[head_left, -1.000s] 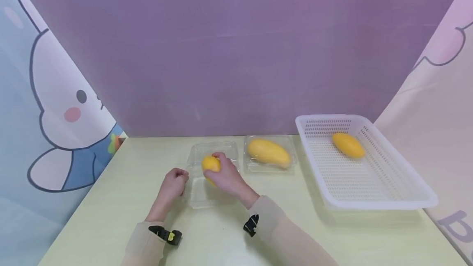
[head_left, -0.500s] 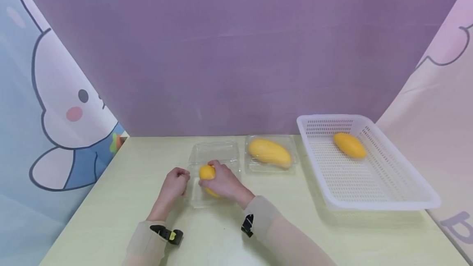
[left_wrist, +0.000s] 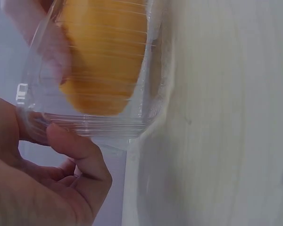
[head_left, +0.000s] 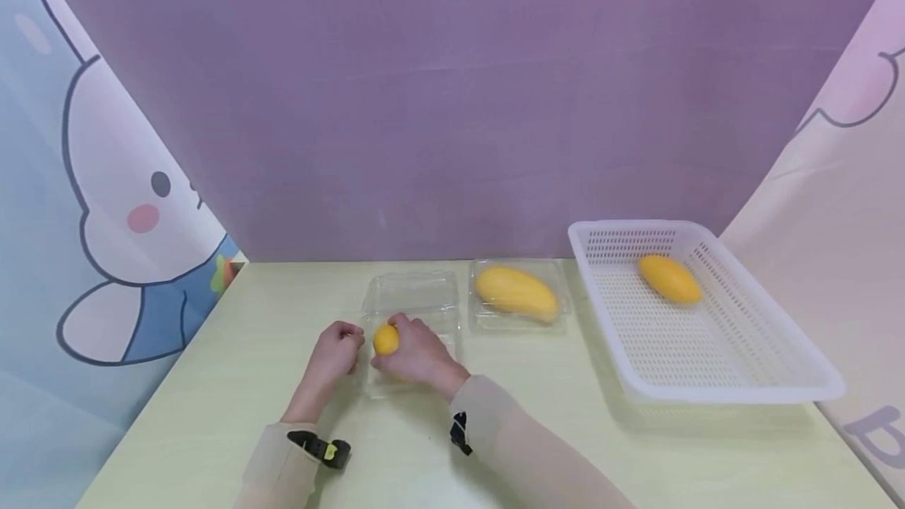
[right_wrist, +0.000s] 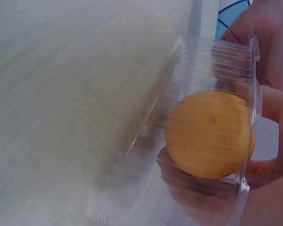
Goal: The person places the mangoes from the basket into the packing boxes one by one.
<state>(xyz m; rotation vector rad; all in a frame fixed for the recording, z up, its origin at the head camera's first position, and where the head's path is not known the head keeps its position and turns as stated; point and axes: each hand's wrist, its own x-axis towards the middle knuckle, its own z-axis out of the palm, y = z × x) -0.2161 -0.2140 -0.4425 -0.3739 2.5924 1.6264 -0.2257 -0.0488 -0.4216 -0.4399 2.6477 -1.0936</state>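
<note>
A clear plastic clamshell box (head_left: 412,289) lies with its lid folded back on the table. At its left edge my left hand (head_left: 335,348) pinches the rim between thumb and fingers, as the left wrist view shows closely. Inside the front half, my right hand (head_left: 424,353) grips a yellow mango (head_left: 385,339) from above. Through the ribbed wall, the mango (right_wrist: 210,134) shows in the right wrist view with fingers around its side. The left wrist view shows the mango (left_wrist: 106,56) low in the box, right fingertips against it.
Just right of the box stands another clear box with a yellow mango (head_left: 516,294) inside. Farther right, a white perforated basket (head_left: 728,393) holds one mango (head_left: 670,279). A purple backdrop (head_left: 467,116) rises behind the pale table (head_left: 438,462).
My right hand has brought the mango down toward me and slightly left, from over the box's hinge into its front half. The left hand has kept its place at the rim.
</note>
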